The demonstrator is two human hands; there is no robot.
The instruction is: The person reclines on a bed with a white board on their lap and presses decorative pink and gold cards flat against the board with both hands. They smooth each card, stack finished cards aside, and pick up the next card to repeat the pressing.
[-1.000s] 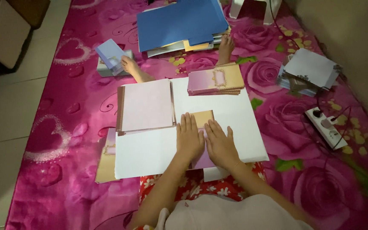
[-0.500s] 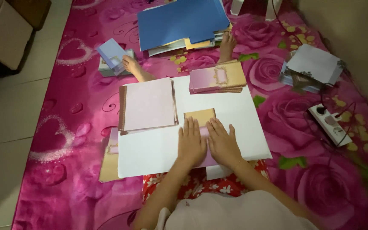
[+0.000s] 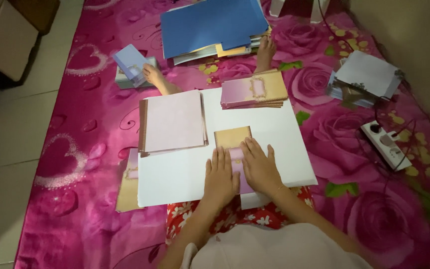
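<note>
— Hands first: what were they doing?

— Both lay flat, fingers spread and together side by side, palms pressing down. Her left hand (image 3: 221,178) and right hand (image 3: 261,168) rested on a small pink and tan card (image 3: 234,149), gripping nothing, just holding it down. The card sat on a large white board (image 3: 175,174) across the person's lap.

— And around them, biggest things first?

— A bright pink blanket (image 3: 80,164) with roses and hearts covered the floor. The white board lay on it. Beyond the board, at the far edge, was a heap of blue sheets (image 3: 210,25) with tan ones showing beneath. On the board's left part lay a stack of pale pink sheets (image 3: 174,122); at its far right corner, a pile of finished pink and tan cards (image 3: 254,89). To the right, on the blanket, sat a bundle of white envelopes (image 3: 367,74), and nearer, a white power strip (image 3: 386,144). Far left, a small stack of light blue cards (image 3: 131,67) sat just beside one bare foot (image 3: 153,75).
</note>
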